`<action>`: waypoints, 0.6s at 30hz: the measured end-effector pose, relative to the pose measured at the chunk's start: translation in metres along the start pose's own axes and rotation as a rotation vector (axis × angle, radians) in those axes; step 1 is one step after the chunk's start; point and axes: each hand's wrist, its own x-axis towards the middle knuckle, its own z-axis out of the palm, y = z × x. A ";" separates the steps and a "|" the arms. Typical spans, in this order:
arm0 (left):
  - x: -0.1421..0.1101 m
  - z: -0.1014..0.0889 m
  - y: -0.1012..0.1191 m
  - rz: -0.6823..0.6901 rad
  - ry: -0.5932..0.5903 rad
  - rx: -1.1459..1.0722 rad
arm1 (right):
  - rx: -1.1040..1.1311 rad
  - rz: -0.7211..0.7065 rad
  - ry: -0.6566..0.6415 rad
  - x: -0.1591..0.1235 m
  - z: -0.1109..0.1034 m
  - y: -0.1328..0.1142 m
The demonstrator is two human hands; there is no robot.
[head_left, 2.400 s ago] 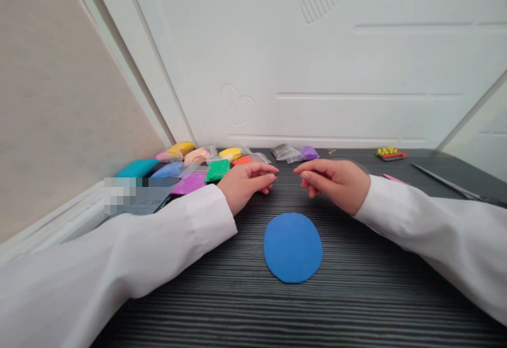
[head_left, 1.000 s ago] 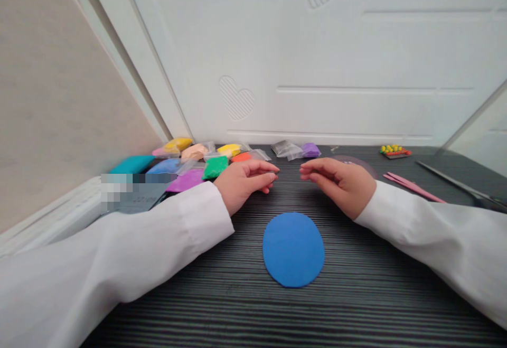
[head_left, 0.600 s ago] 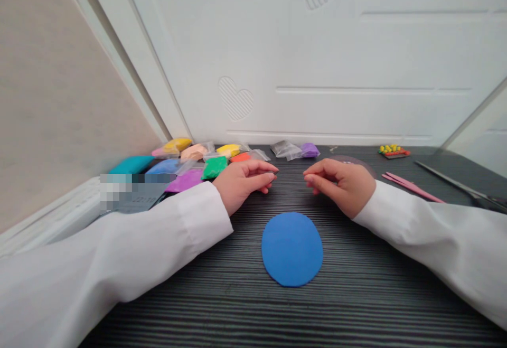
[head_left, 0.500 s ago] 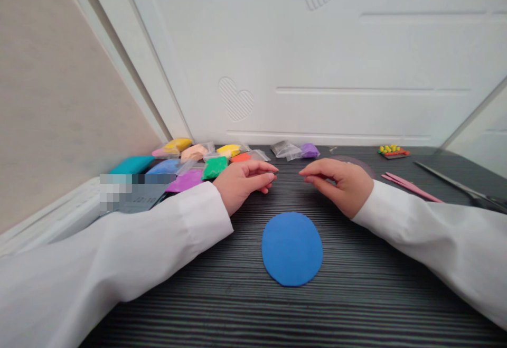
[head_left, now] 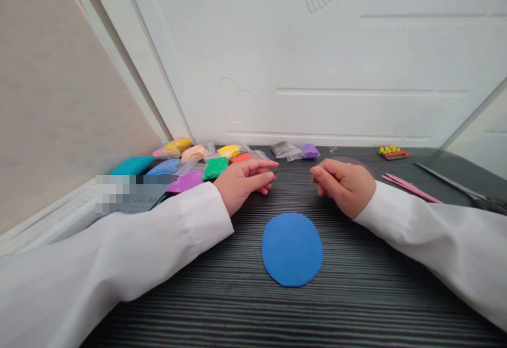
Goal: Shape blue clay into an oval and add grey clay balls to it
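Observation:
A flat, roughly round blue clay disc (head_left: 292, 249) lies on the dark, striped table (head_left: 253, 311), nearer to me than both hands. My left hand (head_left: 245, 181) rests beyond the disc on its left. Its fingers stretch to the right, loosely bent, and I see nothing held in them. Just behind that hand is a green clay packet (head_left: 216, 168). To the right, my right hand (head_left: 344, 185) is curled, the thumb pressed against the bent fingers, with nothing visible in its grip. Neither hand touches the disc. Behind the right hand a thin, clear round sheet (head_left: 362, 164) is partly hidden.
Several clay packets lie at the back left, including a purple one (head_left: 186, 181). A grey packet (head_left: 284, 150) and a violet one (head_left: 309, 151) lie at the back. On the right are pink tools (head_left: 410, 187), scissors (head_left: 455, 182) and a small red-and-yellow piece (head_left: 394, 152).
My right hand has curled from extended fingers into a closed shape, its fingertips drawing back to the right. My left hand and the blue disc stay where they were.

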 end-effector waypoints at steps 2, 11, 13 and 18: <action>0.000 0.000 0.000 -0.004 -0.001 -0.009 | 0.002 0.013 0.001 0.000 0.000 -0.001; 0.000 -0.001 -0.002 -0.014 -0.009 -0.022 | 0.017 -0.042 -0.049 0.002 0.006 0.006; -0.001 -0.001 -0.002 -0.017 -0.006 -0.026 | 0.008 -0.082 -0.070 0.001 0.007 0.007; 0.000 0.000 0.000 -0.019 -0.001 -0.036 | -0.030 -0.166 -0.076 -0.004 0.009 0.004</action>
